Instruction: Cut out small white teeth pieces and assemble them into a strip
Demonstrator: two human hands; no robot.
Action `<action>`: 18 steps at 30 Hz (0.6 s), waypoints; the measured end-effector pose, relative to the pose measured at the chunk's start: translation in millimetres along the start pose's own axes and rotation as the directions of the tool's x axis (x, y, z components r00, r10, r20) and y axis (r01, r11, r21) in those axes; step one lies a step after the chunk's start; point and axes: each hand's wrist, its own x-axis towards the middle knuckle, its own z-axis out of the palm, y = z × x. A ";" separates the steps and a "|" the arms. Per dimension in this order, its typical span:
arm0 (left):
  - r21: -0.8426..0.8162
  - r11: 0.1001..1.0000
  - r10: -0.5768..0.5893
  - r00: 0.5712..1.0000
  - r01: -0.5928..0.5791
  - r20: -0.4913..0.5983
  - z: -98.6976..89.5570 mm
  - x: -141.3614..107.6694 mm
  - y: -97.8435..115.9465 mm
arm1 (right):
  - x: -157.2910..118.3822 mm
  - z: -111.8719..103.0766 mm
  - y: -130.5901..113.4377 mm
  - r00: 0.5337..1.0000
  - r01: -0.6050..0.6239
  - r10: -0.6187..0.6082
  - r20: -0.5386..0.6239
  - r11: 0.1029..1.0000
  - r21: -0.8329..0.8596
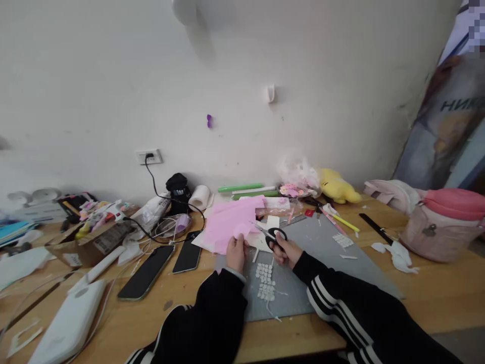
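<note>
My left hand (237, 253) is closed, pinching a small piece of pink paper at its fingertips. Behind it lies a larger sheet of pink paper (227, 217) over white sheets. In my right hand (286, 251) is a pair of black-handled scissors (273, 236), fingers through the loops. The blades point left toward the pink paper by my left fingertips; whether they touch it I cannot tell. Below both hands, on a grey cutting mat (295, 298), sits a patch of small white adhesive pieces (265, 280) in rows.
Two phones (146, 273) and a white power bank (70, 321) lie left, near cables and a cardboard box (89, 245). Toward the wall are green rolls (240, 187) and a yellow plush toy (337, 186). A pink bag (441, 227) stands right.
</note>
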 end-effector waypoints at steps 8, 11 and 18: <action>-0.058 0.998 -0.002 1.000 0.001 -0.017 0.3 -2.5 2.4 | -2.3 2.6 2.8 0.980 -0.012 0.023 0.197 0.998 -0.055; -0.075 0.997 0.001 1.000 -0.002 -0.015 0.7 -1.3 0.9 | 4.6 -3.2 12.0 0.981 -0.005 0.023 0.192 0.996 -0.090; -0.098 0.995 0.022 0.999 -0.025 -0.025 1.4 -1.5 0.1 | 15.3 -16.4 22.7 0.992 -0.016 0.037 0.121 0.986 -0.164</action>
